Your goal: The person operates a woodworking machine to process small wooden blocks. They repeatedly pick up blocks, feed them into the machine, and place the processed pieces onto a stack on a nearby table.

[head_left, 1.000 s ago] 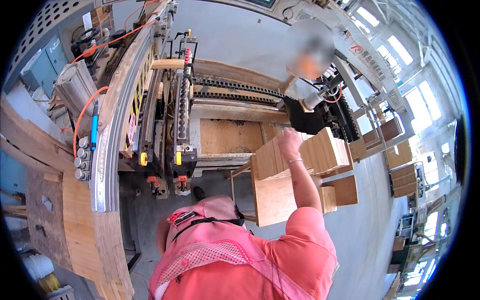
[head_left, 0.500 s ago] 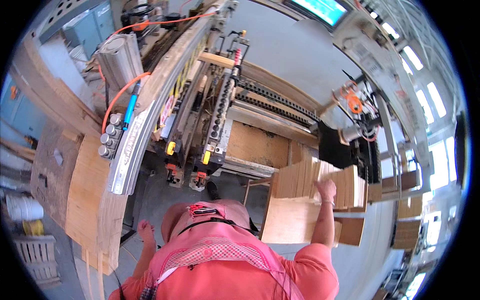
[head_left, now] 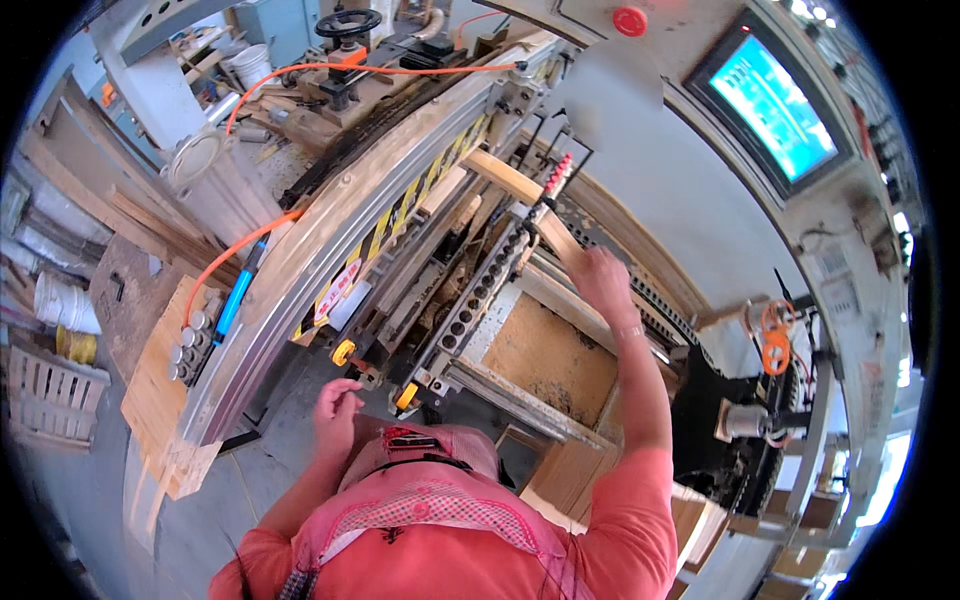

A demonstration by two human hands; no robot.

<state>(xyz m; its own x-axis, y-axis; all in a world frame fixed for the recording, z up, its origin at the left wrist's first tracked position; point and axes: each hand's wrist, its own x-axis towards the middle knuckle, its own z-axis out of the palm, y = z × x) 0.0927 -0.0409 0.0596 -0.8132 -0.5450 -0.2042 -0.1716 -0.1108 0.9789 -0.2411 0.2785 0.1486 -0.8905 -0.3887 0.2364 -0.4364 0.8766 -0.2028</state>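
Observation:
In my right hand (head_left: 603, 282) is a short light wooden board (head_left: 558, 236), gripped at its near end. Its far end reaches the row of black rollers (head_left: 478, 305) on the machine. Beyond that row, another wooden piece (head_left: 503, 177) lies across the machine's rails, beside a column of red knobs (head_left: 558, 175). My left hand (head_left: 336, 408) hangs in front of my waist with its fingers curled and nothing visible in them. A yellow knob (head_left: 343, 352) on the machine's front end is close to it.
A control screen (head_left: 768, 105) and a red stop button (head_left: 630, 21) sit at the upper right. The stacked boards (head_left: 695, 520) show partly beside my right arm. A metal beam (head_left: 300, 290) with an orange hose (head_left: 235, 262) runs along the left. Sawdust covers a panel (head_left: 550, 350) within the machine frame.
My right hand has left the stack of boards and moved up and left over the machine, now with a board in it. My left hand has risen. The view has swung right.

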